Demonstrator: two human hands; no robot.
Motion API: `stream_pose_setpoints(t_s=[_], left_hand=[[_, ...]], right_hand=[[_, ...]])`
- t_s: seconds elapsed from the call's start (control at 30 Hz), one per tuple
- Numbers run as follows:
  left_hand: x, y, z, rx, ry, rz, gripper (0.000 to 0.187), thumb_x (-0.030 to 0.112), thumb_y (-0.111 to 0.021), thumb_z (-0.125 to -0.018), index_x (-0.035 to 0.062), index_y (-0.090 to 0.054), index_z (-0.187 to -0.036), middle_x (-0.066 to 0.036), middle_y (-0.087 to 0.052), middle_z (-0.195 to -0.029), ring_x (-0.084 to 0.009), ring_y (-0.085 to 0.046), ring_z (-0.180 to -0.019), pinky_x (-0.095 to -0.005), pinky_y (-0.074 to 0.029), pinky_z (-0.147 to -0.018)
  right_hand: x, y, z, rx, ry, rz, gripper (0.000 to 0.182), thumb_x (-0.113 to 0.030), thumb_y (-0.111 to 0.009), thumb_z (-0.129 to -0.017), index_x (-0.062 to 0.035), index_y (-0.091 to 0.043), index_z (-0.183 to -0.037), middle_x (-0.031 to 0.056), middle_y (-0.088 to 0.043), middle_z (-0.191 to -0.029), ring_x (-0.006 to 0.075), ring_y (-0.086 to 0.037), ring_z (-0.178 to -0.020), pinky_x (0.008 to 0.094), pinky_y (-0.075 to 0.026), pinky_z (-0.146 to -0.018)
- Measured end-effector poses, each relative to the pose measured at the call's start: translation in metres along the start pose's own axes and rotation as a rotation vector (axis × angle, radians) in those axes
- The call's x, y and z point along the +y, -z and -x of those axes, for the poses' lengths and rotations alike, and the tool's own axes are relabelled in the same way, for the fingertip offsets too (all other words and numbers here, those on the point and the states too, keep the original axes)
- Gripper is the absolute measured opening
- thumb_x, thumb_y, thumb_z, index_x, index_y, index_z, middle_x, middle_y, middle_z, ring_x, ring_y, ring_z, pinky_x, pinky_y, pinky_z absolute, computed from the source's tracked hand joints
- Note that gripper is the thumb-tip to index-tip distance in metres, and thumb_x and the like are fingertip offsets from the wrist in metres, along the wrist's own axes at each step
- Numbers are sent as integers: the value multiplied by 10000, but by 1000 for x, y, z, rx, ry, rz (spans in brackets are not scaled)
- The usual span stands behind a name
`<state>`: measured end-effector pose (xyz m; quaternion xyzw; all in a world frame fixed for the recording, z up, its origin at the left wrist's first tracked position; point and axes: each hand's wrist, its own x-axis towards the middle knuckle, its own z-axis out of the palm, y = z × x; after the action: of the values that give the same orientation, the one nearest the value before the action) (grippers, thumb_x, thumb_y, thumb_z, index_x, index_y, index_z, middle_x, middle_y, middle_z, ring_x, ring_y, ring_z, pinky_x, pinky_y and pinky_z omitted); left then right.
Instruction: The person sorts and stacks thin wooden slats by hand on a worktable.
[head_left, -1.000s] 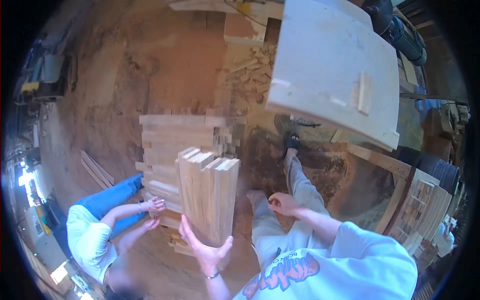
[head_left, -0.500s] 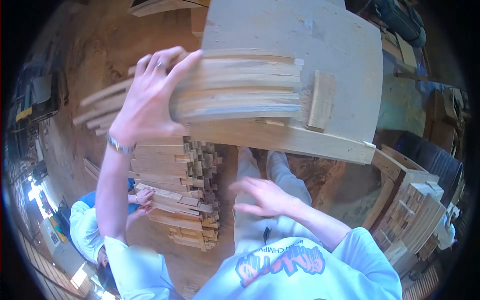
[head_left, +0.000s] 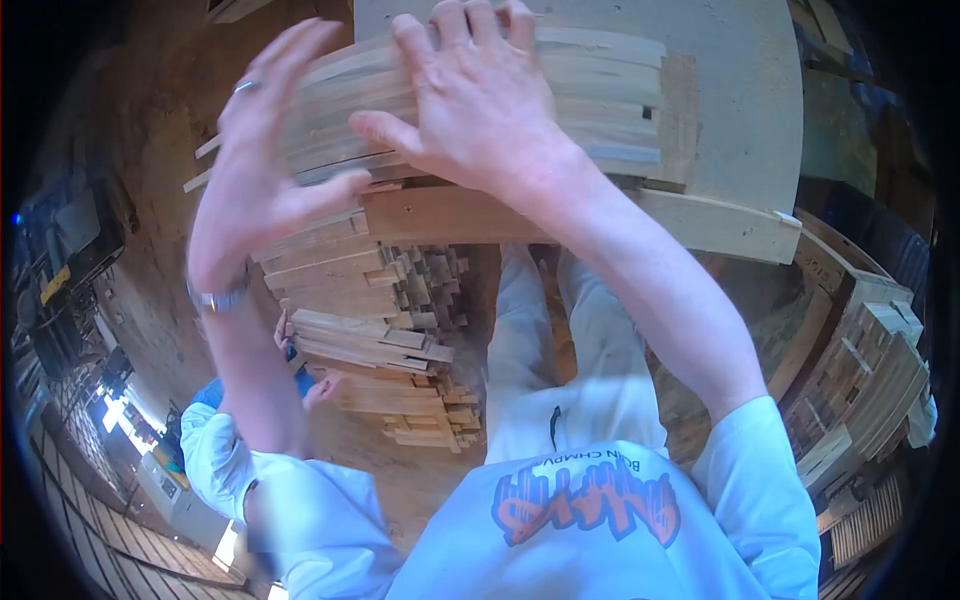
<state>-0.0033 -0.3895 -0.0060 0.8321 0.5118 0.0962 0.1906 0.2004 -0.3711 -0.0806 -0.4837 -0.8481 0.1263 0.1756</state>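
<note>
Several wooden strips [head_left: 600,95] lie side by side at the edge of a pale tabletop, their left ends jutting past it. My right hand [head_left: 480,105] rests palm down across them, fingers apart and bent toward the far edge, thumb out to the left over the strips. At their left end is my left hand [head_left: 255,165], smeared a little by motion, with its fingers stretched out and thumb spread away. A flat wooden block [head_left: 680,110] sits against the right ends of the strips.
The pale tabletop [head_left: 740,130] has a wooden front rail [head_left: 700,215]. Below it on the left stands a tall stack of wooden pieces [head_left: 335,270], where a co-worker's hand [head_left: 322,390] shows. More stacked wood [head_left: 865,370] is at the right.
My right hand has risen from before my legs onto the strips. My left hand has moved off the strips' top to their left end. The strips now meet the block.
</note>
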Motion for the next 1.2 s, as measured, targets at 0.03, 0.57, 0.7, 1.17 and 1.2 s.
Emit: stream_pose_setpoints(t_s=[0.03, 0.57, 0.7, 1.17, 1.2], left_hand=[[9, 1, 15, 135, 118, 107, 882, 191, -833, -700, 71, -454, -1487, -156, -499, -1484, -305, -492, -1343, -436, -371, -1127], [13, -125, 79, 995, 1051, 1576, 519, 446, -705, -915, 107, -607, -1295, -64, -646, -1270, -222, -581, -1149, -387, -464, -1034], [16, -130, 75, 1006, 1012, 1617, 523, 425, -701, -912, 110, -594, -1315, -65, -639, -1299, -229, -593, -1181, -399, -457, -1070], [24, -118, 53, 996, 1051, 1610, 565, 400, -681, -935, 73, -545, -1376, -79, -640, -1308, -238, -578, -1238, -390, -455, -1087], [25, -118, 52, 969, 1047, 1616, 562, 391, -684, -934, 71, -546, -1374, -79, -637, -1311, -238, -580, -1234, -390, -456, -1086]], right_hand=[[-1, 17, 1, -69, 0, -19, 913, -695, -599, -854, 33, -481, -1393, 198, -530, -1189, 327, -463, -1170, 531, -285, -1075], [3, -12, 6, 10, 19, 113, 837, -654, -615, -865, 26, -498, -1338, 183, -519, -1169, 301, -456, -1162, 487, -299, -1049], [11, -2, 8, -8, 17, 61, 803, -640, -616, -870, 22, -510, -1311, 175, -522, -1147, 298, -458, -1146, 474, -312, -1036], [18, 14, 13, 0, 23, -76, 745, -575, -718, -822, -72, -530, -1337, 146, -553, -1258, 324, -513, -1200, 486, -340, -1071], [20, 15, 14, 0, 31, -66, 777, -598, -725, -804, -73, -527, -1343, 143, -554, -1256, 319, -514, -1200, 479, -343, -1070]])
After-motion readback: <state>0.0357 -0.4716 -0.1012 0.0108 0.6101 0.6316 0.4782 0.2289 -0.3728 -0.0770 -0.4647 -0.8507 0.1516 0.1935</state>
